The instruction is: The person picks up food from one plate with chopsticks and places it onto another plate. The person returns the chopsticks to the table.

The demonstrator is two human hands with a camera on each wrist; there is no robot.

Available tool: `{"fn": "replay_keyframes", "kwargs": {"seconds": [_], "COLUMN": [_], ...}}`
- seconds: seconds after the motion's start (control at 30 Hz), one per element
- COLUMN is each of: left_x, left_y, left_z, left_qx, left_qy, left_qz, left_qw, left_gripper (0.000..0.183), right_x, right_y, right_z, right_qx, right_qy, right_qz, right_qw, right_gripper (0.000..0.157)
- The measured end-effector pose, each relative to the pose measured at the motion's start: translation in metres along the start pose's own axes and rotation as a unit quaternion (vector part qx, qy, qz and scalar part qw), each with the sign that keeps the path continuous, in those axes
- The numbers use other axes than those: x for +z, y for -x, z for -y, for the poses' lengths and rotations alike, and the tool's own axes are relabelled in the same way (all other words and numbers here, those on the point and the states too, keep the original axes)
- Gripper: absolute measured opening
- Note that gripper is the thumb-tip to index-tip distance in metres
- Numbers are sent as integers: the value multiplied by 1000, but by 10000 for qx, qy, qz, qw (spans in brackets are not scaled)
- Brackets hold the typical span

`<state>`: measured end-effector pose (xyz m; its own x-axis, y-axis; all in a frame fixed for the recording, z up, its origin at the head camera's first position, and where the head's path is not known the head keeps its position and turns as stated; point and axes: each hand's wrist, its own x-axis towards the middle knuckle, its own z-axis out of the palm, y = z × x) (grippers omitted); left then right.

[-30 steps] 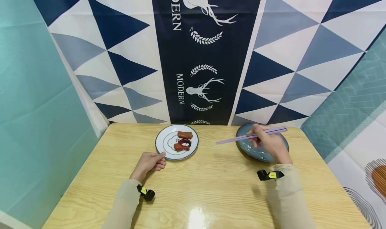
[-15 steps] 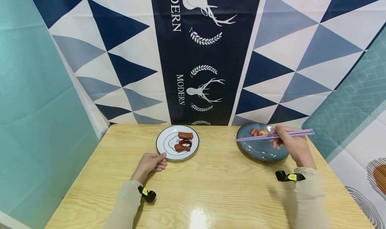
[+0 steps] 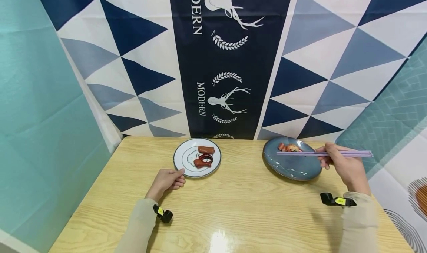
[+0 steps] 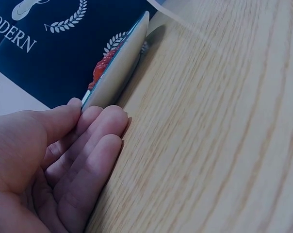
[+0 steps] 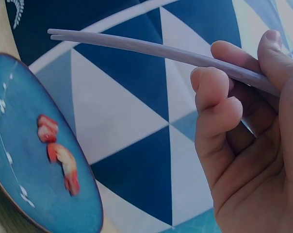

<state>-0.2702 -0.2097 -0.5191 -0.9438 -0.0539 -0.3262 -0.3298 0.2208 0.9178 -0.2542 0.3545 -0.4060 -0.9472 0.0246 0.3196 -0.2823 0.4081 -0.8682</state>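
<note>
My left hand [image 3: 165,180] pinches the near-left rim of a white plate [image 3: 181,160] between thumb and fingers; the left wrist view shows the plate's edge at the fingertips. On that plate lie a brown sausage piece [image 3: 206,149], a dark red ring-like piece [image 3: 209,157] and a reddish-brown, drumstick-shaped piece [image 3: 201,164]. My right hand [image 3: 347,167] holds a pair of lilac chopsticks [image 5: 132,45], their tips close together with nothing between them. They reach over a blue plate [image 3: 283,167], which bears a small red piece [image 5: 47,127] and a shrimp-like orange-and-white piece [image 5: 66,162].
Both plates stand near the back edge of a light wooden table [image 3: 227,201]. A patterned cloth [image 3: 227,60] with deer heads and triangles rises behind it. A teal panel [image 3: 43,127] borders the left side. Each wrist wears a black camera.
My right hand has moved right with the chopsticks, from over the blue plate to its right edge, uncovering the food pieces there. My left hand has stayed at the white plate's rim.
</note>
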Motion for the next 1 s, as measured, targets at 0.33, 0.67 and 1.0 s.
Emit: {"fn": "replay_keyframes", "kwargs": {"seconds": [0.33,0.67,1.0], "left_x": [-1,0,-1], "left_y": [-1,2,1], "left_z": [-1,0,-2], "left_qx": [24,5,5], "left_qy": [-41,3,-6], "left_qz": [30,13,38], "left_qw": [10000,10000,10000], "left_gripper": [39,38,38], "right_x": [-15,-22,-29], "right_y": [5,10,11], "right_z": [-5,-4,-1], "right_qx": [-18,152,437], "right_qy": [-982,-879,-1106], "right_qz": [-85,-379,-858], "right_qw": [9951,9953,9892], "right_gripper": [36,32,28]}}
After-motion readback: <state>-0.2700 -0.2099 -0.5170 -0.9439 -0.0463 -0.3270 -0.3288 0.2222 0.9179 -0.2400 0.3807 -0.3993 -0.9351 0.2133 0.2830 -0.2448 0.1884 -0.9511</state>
